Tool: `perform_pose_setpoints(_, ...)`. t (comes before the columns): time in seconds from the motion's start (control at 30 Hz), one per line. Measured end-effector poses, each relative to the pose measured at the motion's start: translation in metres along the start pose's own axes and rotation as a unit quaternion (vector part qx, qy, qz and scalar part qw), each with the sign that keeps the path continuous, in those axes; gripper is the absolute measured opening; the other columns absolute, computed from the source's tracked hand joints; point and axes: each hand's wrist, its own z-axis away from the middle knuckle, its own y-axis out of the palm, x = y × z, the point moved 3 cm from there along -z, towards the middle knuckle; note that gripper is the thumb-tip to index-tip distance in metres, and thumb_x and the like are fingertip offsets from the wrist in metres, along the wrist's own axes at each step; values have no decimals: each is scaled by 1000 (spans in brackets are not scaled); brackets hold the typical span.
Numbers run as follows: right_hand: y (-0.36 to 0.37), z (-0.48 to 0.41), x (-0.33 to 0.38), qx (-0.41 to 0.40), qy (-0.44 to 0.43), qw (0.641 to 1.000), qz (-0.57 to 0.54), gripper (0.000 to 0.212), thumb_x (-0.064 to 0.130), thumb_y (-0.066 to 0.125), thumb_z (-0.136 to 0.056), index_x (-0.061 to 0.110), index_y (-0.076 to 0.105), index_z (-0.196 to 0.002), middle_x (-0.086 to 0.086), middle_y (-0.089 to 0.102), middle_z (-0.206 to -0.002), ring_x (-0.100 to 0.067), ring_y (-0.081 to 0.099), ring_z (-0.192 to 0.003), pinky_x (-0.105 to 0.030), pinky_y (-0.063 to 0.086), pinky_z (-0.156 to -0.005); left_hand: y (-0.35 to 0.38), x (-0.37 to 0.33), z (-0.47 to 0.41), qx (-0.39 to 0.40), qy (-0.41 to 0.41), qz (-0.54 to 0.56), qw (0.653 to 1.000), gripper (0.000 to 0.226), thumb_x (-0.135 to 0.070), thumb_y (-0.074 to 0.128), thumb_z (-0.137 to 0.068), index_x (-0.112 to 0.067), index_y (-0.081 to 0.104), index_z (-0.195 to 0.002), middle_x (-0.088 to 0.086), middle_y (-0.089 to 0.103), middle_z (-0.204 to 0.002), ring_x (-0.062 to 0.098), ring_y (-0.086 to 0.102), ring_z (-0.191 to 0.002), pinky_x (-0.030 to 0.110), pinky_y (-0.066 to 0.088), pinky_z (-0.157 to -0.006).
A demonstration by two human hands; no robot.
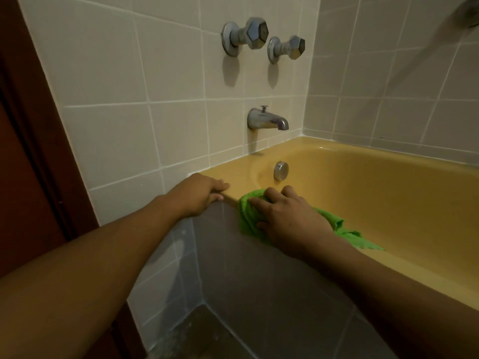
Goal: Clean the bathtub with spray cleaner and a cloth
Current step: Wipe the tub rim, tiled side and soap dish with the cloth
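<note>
A mustard-yellow bathtub (375,193) fills the right half of the view. A bright green cloth (247,216) lies bunched on the tub's front rim near the tap end, with a loose tail (355,238) hanging into the tub. My right hand (287,218) presses down on the cloth, fingers curled over its bunched top. My left hand (201,193) rests on the corner of the rim just left of the cloth, thumb hooked over the outer edge. No spray cleaner bottle is in view.
A metal spout (267,120) and two faceted tap knobs (255,33) (295,47) stick out of the tiled end wall. A round overflow cover (281,171) sits on the tub's end. A grey tiled apron (259,281) drops below the rim; a dark wooden door frame (31,151) stands at left.
</note>
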Motion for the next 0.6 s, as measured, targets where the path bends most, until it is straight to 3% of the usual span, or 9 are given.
perform_pose_setpoints(0.13,-6,14,-2,-9,-7,999,-37,47,36,50,-102,34,41,-148,2,47,-128,-22,40,-105,-38,45,-85,-7,-2,3,47,-30,-3,998,51,-5,61,-96,-23,60,-144,5,55,-151,26,51,-140,29,32,-120)
perform_pose_setpoints(0.23,-11,40,-10,6,4,998,-59,52,27,61,-95,36,47,-144,5,51,-126,-21,45,-100,-38,47,-80,-14,-4,5,143,-57,-9,988,60,-2,51,-95,-29,52,-149,1,48,-157,25,45,-145,36,29,-123)
perform_pose_setpoints(0.4,-29,97,-44,39,43,988,-141,79,25,90,-62,40,58,-132,8,53,-135,-19,58,-105,-32,56,-79,-49,-44,21,273,-67,75,957,53,-7,47,-100,-30,55,-147,-3,47,-157,19,48,-141,23,34,-116)
perform_pose_setpoints(0.5,-62,113,-75,51,149,947,-279,83,35,81,-59,55,51,-133,16,59,-124,-13,63,-91,-14,46,-84,-78,-82,29,259,-107,174,944,55,-8,55,-102,-49,54,-139,-12,37,-160,10,40,-145,13,27,-115)
perform_pose_setpoints(0.53,-76,114,-84,59,184,926,-324,79,38,72,-64,65,44,-134,19,63,-121,-12,65,-90,-9,42,-86,-93,-100,25,230,-128,228,937,59,-6,59,-101,-58,57,-127,-14,40,-155,6,39,-143,9,27,-112)
perform_pose_setpoints(0.6,-116,106,-105,59,231,888,-393,79,34,68,-69,82,38,-125,29,59,-123,-10,62,-101,-7,40,-93,-125,-139,11,179,-189,343,903,59,0,65,-96,-57,65,-109,-12,53,-142,7,48,-134,4,36,-101)
